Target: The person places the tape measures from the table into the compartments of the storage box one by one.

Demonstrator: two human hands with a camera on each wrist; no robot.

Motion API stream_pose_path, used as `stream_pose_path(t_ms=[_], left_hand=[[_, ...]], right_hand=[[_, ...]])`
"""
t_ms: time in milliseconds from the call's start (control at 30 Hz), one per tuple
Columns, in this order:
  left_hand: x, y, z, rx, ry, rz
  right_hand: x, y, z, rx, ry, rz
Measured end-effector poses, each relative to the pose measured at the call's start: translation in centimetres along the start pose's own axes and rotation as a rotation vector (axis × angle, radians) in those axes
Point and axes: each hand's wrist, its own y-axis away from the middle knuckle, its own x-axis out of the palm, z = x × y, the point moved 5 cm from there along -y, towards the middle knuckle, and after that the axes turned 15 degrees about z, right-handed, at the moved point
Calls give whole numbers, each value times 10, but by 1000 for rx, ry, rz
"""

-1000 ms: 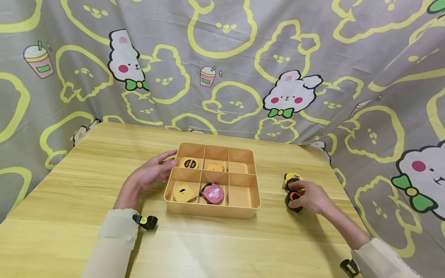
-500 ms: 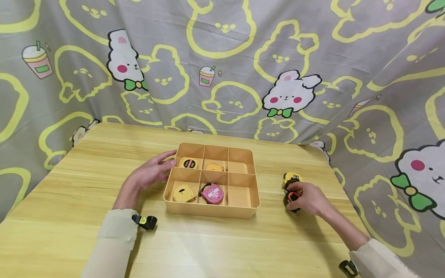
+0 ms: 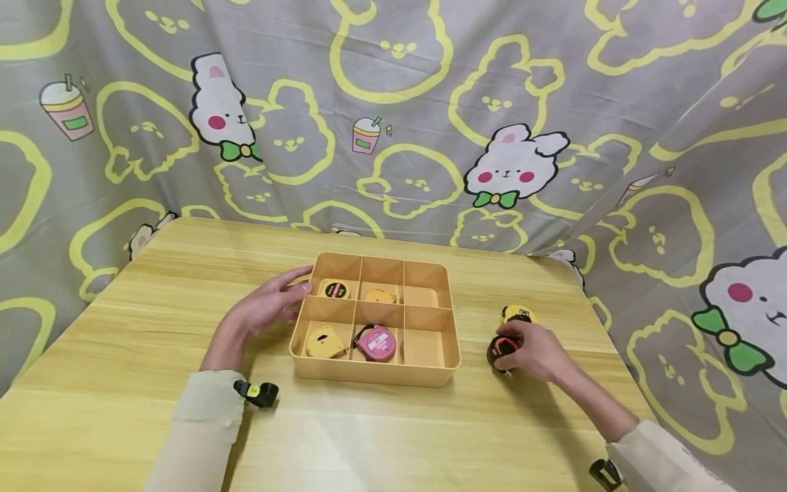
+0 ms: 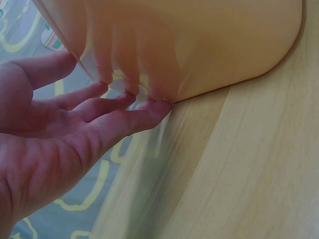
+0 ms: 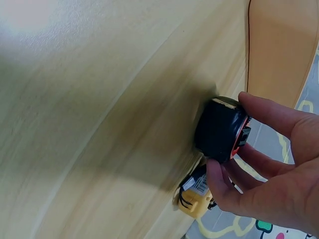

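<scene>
My right hand point(image 3: 536, 352) pinches a black tape measure point(image 5: 219, 130) with an orange-red ring between thumb and fingers, close over the table. Just behind it lies a yellow-and-black tape measure point(image 3: 518, 314), partly hidden by the hand. My left hand point(image 3: 267, 303) rests its extended fingers against the left wall of a tan compartment box point(image 4: 219, 45). Inside the box, a round yellow tape measure point(image 3: 337, 290) with a black label sits back left and a yellow one point(image 3: 381, 296) back middle. Another yellow one point(image 3: 327, 342) lies front left, a pink tape measure point(image 3: 376, 343) front middle.
The box stands mid-table on a light wood tabletop point(image 3: 369, 437); its two right compartments hold nothing. A patterned grey curtain point(image 3: 418, 116) hangs behind and beside the table. Black straps point(image 3: 258, 393) sit at the cuffs of both sleeves.
My right hand has drawn the black tape measure slightly left, away from the yellow-and-black one, which now shows more. My left hand and the box have stayed put.
</scene>
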Motion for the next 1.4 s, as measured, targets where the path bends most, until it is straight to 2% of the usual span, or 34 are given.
stream_pose_path(t_ms=[567,967,1400], left_hand=[[0,-3,-1,-10,8,3],[-1,-2,-1,-6,2,-1],[0,-1,1,3,8,0]], right_hand=[[4,-2,-2,4,-40,26],[8,-2,-3,-7,-62,-20],[6,-2,-4,30,-60,-14]])
